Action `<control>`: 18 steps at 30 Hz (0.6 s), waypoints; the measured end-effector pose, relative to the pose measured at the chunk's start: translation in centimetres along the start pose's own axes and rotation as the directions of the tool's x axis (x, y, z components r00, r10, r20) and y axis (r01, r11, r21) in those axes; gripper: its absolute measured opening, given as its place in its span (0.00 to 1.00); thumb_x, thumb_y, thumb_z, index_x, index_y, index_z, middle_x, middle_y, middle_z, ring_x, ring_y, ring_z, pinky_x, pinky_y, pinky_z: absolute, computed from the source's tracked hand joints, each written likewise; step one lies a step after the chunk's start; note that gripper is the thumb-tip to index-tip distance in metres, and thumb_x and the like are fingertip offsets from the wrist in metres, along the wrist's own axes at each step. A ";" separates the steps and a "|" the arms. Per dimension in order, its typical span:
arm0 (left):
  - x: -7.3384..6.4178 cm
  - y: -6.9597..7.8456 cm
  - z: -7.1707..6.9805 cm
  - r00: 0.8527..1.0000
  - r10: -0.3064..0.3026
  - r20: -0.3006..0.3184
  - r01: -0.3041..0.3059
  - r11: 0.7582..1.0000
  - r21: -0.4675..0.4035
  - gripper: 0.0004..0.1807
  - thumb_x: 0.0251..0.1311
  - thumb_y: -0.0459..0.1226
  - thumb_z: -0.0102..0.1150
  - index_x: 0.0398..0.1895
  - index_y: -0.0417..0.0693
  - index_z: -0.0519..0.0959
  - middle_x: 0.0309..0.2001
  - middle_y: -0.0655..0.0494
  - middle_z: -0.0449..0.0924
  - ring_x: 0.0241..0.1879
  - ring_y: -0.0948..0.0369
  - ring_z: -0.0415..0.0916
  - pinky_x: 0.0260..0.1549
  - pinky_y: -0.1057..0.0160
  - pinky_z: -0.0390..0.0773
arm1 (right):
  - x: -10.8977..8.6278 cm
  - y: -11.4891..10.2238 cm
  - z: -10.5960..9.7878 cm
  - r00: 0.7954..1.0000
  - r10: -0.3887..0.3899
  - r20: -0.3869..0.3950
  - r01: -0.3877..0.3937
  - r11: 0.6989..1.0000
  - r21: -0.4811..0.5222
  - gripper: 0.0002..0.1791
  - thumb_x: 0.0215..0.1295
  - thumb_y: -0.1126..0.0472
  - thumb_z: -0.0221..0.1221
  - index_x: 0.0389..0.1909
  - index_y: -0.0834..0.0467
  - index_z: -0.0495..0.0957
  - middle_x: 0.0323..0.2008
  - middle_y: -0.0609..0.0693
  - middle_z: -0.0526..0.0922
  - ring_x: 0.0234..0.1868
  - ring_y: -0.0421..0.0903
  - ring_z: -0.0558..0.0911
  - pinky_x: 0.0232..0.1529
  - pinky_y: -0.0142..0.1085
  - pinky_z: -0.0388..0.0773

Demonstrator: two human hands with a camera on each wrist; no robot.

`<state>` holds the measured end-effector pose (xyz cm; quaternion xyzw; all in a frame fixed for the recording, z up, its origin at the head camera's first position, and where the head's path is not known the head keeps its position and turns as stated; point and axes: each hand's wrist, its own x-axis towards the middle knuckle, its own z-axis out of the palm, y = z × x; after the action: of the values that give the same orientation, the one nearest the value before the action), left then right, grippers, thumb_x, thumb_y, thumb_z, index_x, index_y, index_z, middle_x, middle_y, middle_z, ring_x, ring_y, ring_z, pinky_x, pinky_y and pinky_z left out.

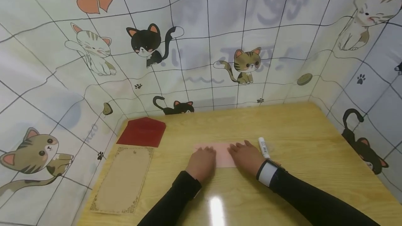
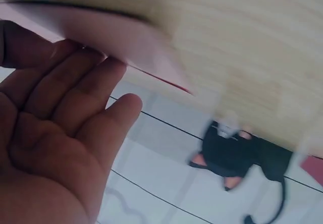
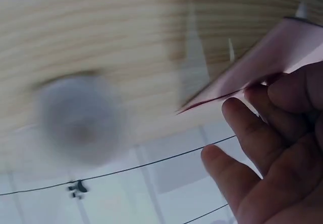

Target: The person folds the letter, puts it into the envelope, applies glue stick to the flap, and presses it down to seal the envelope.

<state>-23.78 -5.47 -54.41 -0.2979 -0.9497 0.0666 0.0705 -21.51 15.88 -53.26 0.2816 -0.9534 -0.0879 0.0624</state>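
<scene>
- Centrally, the pink paper (image 1: pixel 224 157) lies on the table (image 1: pixel 282 121).
- Left hand (image 1: pixel 202 162) touches its left end, right hand (image 1: pixel 247 158) its right; whether either pinches, I cannot tell.
- White tube (image 1: pixel 263 147): just beside the right hand.

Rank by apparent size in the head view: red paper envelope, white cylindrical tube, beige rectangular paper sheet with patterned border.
1. Beige rectangular paper sheet
2. Red paper envelope
3. White cylindrical tube, clearly smallest
</scene>
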 end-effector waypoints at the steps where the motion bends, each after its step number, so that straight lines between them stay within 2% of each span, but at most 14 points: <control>1: -0.4 -0.6 0.1 1.000 -0.023 0.013 0.023 1.000 -0.012 0.16 0.72 0.33 0.50 0.54 0.51 0.84 0.55 0.55 0.87 0.54 0.57 0.85 0.58 0.56 0.83 | -0.3 0.4 0.0 1.000 0.012 0.018 -0.012 1.000 0.000 0.21 0.73 0.66 0.56 0.65 0.55 0.78 0.63 0.52 0.84 0.63 0.53 0.83 0.64 0.56 0.77; 3: -1.2 -1.5 0.1 0.998 -0.045 0.034 0.047 0.998 -0.037 0.15 0.71 0.33 0.51 0.54 0.49 0.84 0.55 0.54 0.87 0.54 0.56 0.85 0.60 0.54 0.82 | -0.9 1.1 0.2 0.999 0.027 0.045 -0.027 1.000 0.001 0.21 0.72 0.68 0.56 0.65 0.55 0.78 0.63 0.53 0.83 0.63 0.53 0.83 0.65 0.58 0.77; 6: -1.5 -1.7 0.4 0.998 -0.035 0.049 0.038 0.997 -0.066 0.14 0.67 0.33 0.54 0.51 0.47 0.84 0.51 0.53 0.88 0.51 0.55 0.85 0.60 0.54 0.81 | -1.2 1.0 0.5 0.998 0.031 0.052 -0.032 0.999 0.024 0.20 0.70 0.71 0.57 0.62 0.58 0.80 0.61 0.55 0.84 0.63 0.54 0.83 0.66 0.57 0.76; 9: -1.1 -0.6 0.6 0.998 0.007 0.061 -0.003 0.998 -0.069 0.15 0.66 0.33 0.54 0.52 0.47 0.83 0.53 0.53 0.87 0.53 0.55 0.85 0.62 0.56 0.80 | -0.3 -0.2 0.9 1.000 -0.016 0.026 0.014 0.998 0.060 0.19 0.71 0.70 0.56 0.60 0.61 0.80 0.60 0.57 0.84 0.63 0.54 0.83 0.67 0.53 0.76; 12: -0.2 0.8 0.7 0.996 0.047 0.074 -0.044 0.998 -0.042 0.18 0.70 0.35 0.51 0.59 0.47 0.81 0.60 0.53 0.84 0.60 0.56 0.82 0.66 0.57 0.77 | 1.0 -1.7 1.2 0.998 -0.053 -0.013 0.054 0.997 0.062 0.18 0.72 0.65 0.56 0.60 0.61 0.80 0.59 0.56 0.85 0.61 0.53 0.84 0.66 0.51 0.77; 14: 0.3 1.1 0.5 0.996 0.057 0.075 -0.056 0.998 -0.026 0.19 0.73 0.36 0.49 0.62 0.48 0.80 0.63 0.54 0.83 0.63 0.57 0.80 0.68 0.57 0.75 | 1.5 -2.1 1.3 0.998 -0.057 -0.029 0.058 0.997 0.054 0.18 0.73 0.63 0.57 0.61 0.59 0.80 0.60 0.55 0.85 0.60 0.52 0.84 0.66 0.51 0.77; 16: 0.3 0.7 0.2 0.997 0.046 0.057 -0.046 0.999 -0.012 0.18 0.74 0.36 0.48 0.61 0.48 0.81 0.61 0.54 0.84 0.62 0.57 0.81 0.66 0.57 0.77 | 1.6 -1.9 1.1 0.999 -0.039 -0.022 0.040 0.998 0.047 0.19 0.73 0.62 0.56 0.62 0.58 0.79 0.61 0.54 0.84 0.61 0.52 0.84 0.66 0.52 0.77; 18: -0.2 -0.4 -0.1 1.000 0.017 0.025 -0.017 1.000 -0.006 0.17 0.73 0.35 0.49 0.58 0.48 0.82 0.59 0.54 0.86 0.59 0.57 0.83 0.64 0.55 0.79 | 1.2 -1.1 0.9 1.000 -0.019 -0.002 0.019 0.999 0.045 0.20 0.74 0.64 0.55 0.64 0.58 0.78 0.63 0.54 0.83 0.62 0.53 0.83 0.67 0.55 0.76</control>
<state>-23.82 -5.95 -54.30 -0.3053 -0.9481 0.0683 0.0569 -22.06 14.47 -54.26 0.2922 -0.9524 -0.0668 0.0557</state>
